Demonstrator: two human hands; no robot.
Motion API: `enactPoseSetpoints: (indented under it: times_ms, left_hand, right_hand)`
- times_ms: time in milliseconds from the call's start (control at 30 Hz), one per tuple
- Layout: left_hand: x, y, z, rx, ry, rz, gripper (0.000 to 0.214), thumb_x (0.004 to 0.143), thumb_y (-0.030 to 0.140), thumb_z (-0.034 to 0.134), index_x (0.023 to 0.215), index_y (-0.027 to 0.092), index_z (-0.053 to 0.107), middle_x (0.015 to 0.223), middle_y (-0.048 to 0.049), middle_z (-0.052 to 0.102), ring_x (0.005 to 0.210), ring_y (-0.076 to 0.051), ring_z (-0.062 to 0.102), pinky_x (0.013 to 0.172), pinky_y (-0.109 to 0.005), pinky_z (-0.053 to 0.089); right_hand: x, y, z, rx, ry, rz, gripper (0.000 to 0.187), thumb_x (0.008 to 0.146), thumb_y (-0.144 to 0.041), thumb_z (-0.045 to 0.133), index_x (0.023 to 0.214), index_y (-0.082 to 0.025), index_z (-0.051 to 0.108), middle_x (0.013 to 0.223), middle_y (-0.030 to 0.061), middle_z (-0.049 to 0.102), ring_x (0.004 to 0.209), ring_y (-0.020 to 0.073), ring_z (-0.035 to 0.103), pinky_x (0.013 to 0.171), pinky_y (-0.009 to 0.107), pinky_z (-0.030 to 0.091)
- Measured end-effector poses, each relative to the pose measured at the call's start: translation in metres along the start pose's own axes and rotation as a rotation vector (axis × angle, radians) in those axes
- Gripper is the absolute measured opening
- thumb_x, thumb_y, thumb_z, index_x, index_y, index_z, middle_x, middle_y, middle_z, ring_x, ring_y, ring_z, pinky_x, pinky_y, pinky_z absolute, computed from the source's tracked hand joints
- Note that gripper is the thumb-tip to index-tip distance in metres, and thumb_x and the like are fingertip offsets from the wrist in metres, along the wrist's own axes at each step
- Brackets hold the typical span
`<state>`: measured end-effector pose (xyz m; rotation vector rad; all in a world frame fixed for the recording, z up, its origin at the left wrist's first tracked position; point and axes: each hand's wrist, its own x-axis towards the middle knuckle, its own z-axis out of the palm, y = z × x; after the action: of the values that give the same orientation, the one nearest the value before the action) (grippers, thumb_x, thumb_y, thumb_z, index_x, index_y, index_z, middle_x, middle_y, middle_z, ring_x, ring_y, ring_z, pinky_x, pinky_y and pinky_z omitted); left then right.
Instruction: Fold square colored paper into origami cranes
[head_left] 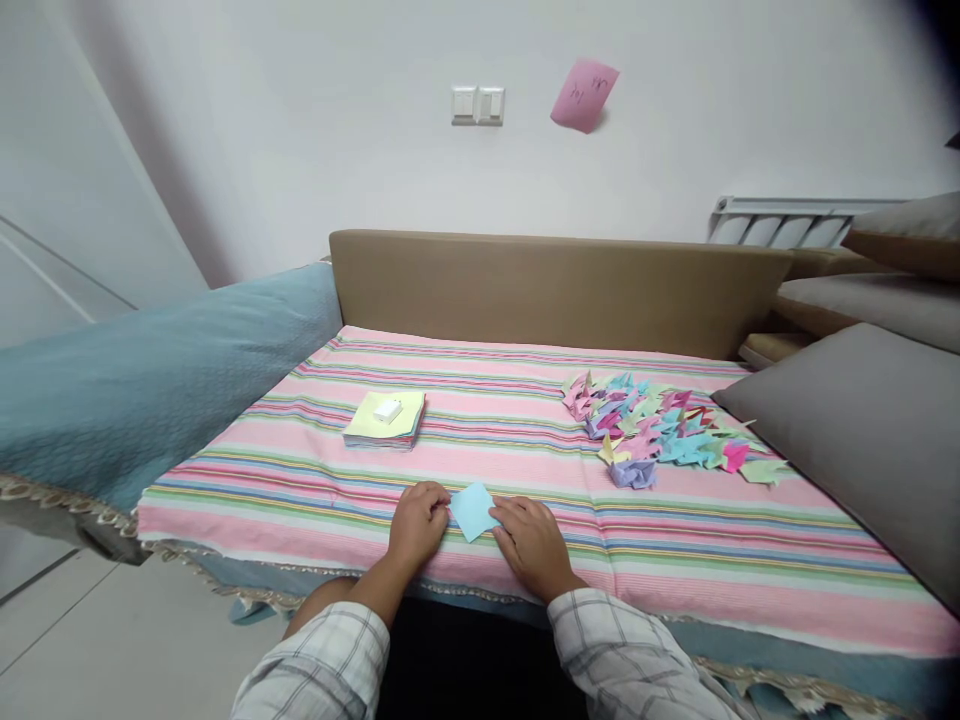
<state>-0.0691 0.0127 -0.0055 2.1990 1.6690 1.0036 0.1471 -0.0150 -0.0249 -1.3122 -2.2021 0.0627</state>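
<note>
A small light-blue square of paper (472,511) lies on the striped pink cloth (525,400) near its front edge. My left hand (417,522) is curled, with its fingertips pinching the paper's left corner. My right hand (532,543) lies on the cloth with its fingers pressing the paper's right side. Further back on the left sits a stack of coloured paper sheets (384,420) with a small white object (388,409) on top. A heap of several folded paper cranes (660,428) in many colours lies at the right.
A grey cushion (862,440) lies at the right edge, with more cushions behind it. A blue blanket (150,380) covers the left side. A brown backrest (555,290) runs along the back. A pink note (584,94) and light switches (478,105) are on the wall.
</note>
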Motion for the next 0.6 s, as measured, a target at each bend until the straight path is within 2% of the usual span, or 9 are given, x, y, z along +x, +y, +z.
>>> enactPoseSetpoints:
  times_ms: [100,233,367,600]
  left_hand:
    - [0.002,-0.001,0.002,-0.030,-0.025,-0.043,0.022,0.066,0.010,0.049,0.071,0.022,0.067,0.098,-0.0015,0.067,0.097,-0.020,0.058,0.088,-0.038,0.043]
    - [0.004,0.001,0.003,-0.017,-0.080,-0.086,0.021,0.067,0.012,0.052,0.075,0.023,0.069,0.112,-0.0014,0.065,0.102,-0.020,0.058,0.092,-0.039,0.041]
    - [0.006,0.004,0.002,0.024,-0.078,-0.107,0.019,0.067,0.012,0.054,0.075,0.022,0.068,0.117,-0.0031,0.062,0.107,-0.022,0.056,0.093,-0.040,0.040]
    - [0.008,0.010,-0.002,0.051,-0.164,-0.177,0.010,0.069,0.027,0.062,0.074,0.024,0.070,0.127,-0.0012,0.057,0.108,-0.025,0.053,0.093,-0.042,0.040]
  right_hand:
    - [0.000,0.000,0.000,0.010,-0.003,-0.002,0.029,0.090,-0.031,0.045,0.114,-0.028,0.060,0.123,0.0020,0.060,0.111,0.0222,0.048,0.095,0.041,0.033]
    - [0.001,0.000,-0.001,0.033,-0.018,0.000,0.030,0.091,-0.033,0.044,0.115,-0.027,0.060,0.124,0.0020,0.059,0.112,0.0220,0.047,0.095,0.041,0.033]
    - [0.002,0.000,-0.003,0.070,-0.027,0.015,0.029,0.091,-0.032,0.043,0.114,-0.028,0.060,0.123,0.0007,0.059,0.111,0.0217,0.047,0.094,0.040,0.033]
    - [0.015,-0.005,-0.005,0.139,-0.010,0.141,0.021,0.091,-0.031,0.045,0.094,-0.029,0.065,0.108,-0.0030,0.066,0.098,0.0178,0.052,0.085,0.035,0.034]
